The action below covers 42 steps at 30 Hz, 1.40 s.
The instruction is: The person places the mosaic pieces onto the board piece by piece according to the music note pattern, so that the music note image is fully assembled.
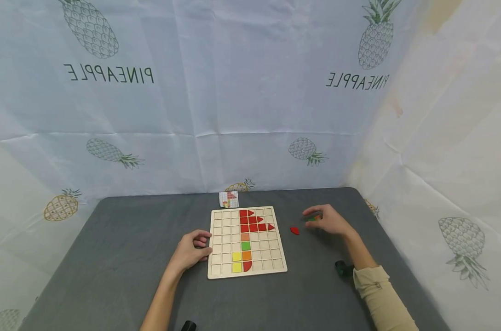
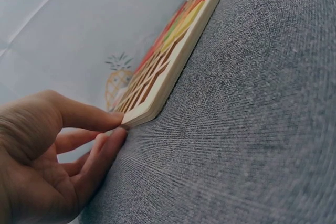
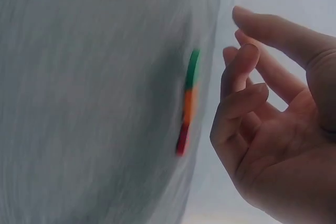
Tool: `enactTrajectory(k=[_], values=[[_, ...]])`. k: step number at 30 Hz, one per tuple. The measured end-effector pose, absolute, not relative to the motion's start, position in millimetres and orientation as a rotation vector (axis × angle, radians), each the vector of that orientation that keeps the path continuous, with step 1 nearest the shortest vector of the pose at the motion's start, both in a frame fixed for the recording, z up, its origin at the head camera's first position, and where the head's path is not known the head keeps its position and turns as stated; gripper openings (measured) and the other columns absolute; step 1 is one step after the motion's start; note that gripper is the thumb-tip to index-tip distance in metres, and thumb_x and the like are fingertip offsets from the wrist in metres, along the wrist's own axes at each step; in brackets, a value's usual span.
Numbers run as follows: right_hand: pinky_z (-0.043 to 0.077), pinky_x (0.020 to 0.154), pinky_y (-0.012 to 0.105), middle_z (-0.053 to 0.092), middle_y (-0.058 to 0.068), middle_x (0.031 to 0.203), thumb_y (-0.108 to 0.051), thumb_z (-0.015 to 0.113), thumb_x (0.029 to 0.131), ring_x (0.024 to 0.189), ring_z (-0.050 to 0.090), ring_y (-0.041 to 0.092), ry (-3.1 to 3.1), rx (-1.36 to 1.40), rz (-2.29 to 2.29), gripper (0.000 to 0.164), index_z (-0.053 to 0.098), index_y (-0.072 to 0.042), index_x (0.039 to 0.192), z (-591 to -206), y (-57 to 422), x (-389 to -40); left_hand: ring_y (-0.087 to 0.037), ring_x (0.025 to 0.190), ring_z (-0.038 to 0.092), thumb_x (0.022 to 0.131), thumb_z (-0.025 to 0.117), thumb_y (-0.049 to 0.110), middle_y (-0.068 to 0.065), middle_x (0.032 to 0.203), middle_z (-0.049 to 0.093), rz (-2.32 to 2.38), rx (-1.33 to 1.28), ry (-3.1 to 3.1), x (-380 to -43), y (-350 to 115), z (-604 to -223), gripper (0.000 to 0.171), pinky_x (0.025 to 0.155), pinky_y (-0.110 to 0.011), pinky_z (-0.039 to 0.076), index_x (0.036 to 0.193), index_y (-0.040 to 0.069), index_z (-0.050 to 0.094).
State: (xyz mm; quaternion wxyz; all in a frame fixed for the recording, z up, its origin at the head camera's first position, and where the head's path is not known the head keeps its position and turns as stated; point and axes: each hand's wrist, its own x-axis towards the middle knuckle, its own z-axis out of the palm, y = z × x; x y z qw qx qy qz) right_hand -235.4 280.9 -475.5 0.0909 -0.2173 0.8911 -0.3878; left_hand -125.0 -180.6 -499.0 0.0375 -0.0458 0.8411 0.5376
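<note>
A square wooden grid board [image 1: 225,230] lies on the table, with red squares and triangles, orange, green and yellow pieces set in its cells. My left hand [image 1: 190,250] pinches the board's left edge; the left wrist view shows thumb and fingertip at the rim near a corner. My right hand [image 1: 328,220] hovers right of the board, fingers loosely bent and nothing between them. Close by it are loose pieces: a green piece [image 3: 192,71], an orange piece [image 3: 188,106] and a dark red piece [image 3: 182,139] in a row. A rounded red piece [image 1: 294,230] lies between that hand and the board.
A small pattern card [image 1: 228,199] stands behind the board, showing a coloured grid. A dark object [image 1: 343,268] sits beside the right forearm, and another black object [image 1: 189,326] shows at the near edge. A pineapple-print curtain [image 1: 250,92] hangs behind the grey table [image 1: 122,257].
</note>
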Motion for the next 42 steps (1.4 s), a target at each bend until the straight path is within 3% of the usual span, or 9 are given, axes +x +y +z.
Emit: enactTrajectory(k=[3,7,9,14,22,27,38,42], values=[[0.054,0.072,0.025,0.07,0.032,0.134,-0.006,0.085,0.091,0.1,0.067,0.027,2.717,-0.654,-1.127,0.037,0.075,0.005,0.125,-477,294,-238,-0.02,0.089,0.06,0.089,0.08,-0.006,-0.017,0.109,0.061,1.646,-0.137,2.584,-125,-180,-498,0.041,0.062,-0.029,0.064,0.128,-0.002,0.071],[0.059,0.083,0.033,0.07,0.031,0.133,-0.003,0.085,0.091,0.118,0.064,0.047,2.752,-0.67,-1.103,0.035,0.076,0.005,0.123,-480,306,-240,-0.021,0.09,0.061,0.089,0.081,-0.006,-0.017,0.11,0.061,1.644,-0.134,2.58,-125,-181,-498,0.041,0.063,-0.031,0.065,0.129,-0.003,0.071],[0.061,0.09,0.038,0.071,0.03,0.133,-0.002,0.084,0.091,0.125,0.063,0.05,2.753,-0.685,-1.092,0.033,0.076,0.005,0.123,-483,310,-242,-0.021,0.091,0.061,0.089,0.081,-0.006,-0.017,0.11,0.061,1.645,-0.134,2.576,-125,-181,-497,0.041,0.063,-0.031,0.065,0.129,-0.003,0.071],[0.062,0.096,0.049,0.072,0.029,0.131,0.001,0.083,0.091,0.125,0.064,0.051,2.747,-0.682,-1.096,0.03,0.078,0.005,0.121,-485,315,-245,-0.021,0.091,0.061,0.089,0.081,-0.005,-0.018,0.111,0.061,1.645,-0.12,2.581,-125,-182,-498,0.042,0.063,-0.031,0.065,0.129,-0.003,0.07],[0.055,0.084,0.023,0.075,0.027,0.126,-0.003,0.081,0.094,0.116,0.067,0.042,2.746,-0.65,-1.041,0.025,0.079,0.001,0.119,-487,321,-248,-0.021,0.091,0.061,0.088,0.082,-0.006,-0.017,0.11,0.061,1.645,-0.119,2.582,-125,-182,-499,0.042,0.063,-0.032,0.065,0.129,-0.003,0.071],[0.056,0.086,0.025,0.077,0.023,0.121,-0.009,0.082,0.095,0.109,0.068,0.031,2.749,-0.627,-1.027,0.026,0.079,0.0,0.119,-489,323,-248,-0.021,0.091,0.061,0.088,0.082,-0.006,-0.017,0.11,0.061,1.647,-0.125,2.577,-124,-182,-499,0.042,0.063,-0.032,0.066,0.128,-0.003,0.071],[0.057,0.074,0.022,0.078,0.023,0.118,-0.012,0.081,0.097,0.094,0.067,0.004,2.712,-0.632,-1.126,0.032,0.077,0.003,0.125,-485,318,-247,-0.021,0.09,0.061,0.088,0.081,-0.006,-0.017,0.11,0.062,1.649,-0.12,2.571,-123,-182,-498,0.042,0.063,-0.033,0.066,0.129,-0.003,0.07],[0.05,0.063,0.023,0.077,0.024,0.119,-0.013,0.081,0.098,0.075,0.059,0.001,2.697,-0.644,-1.136,0.034,0.076,0.004,0.127,-475,308,-245,-0.021,0.09,0.061,0.088,0.081,-0.006,-0.017,0.109,0.062,1.648,-0.124,2.575,-124,-181,-498,0.042,0.063,-0.033,0.066,0.128,-0.003,0.071]])
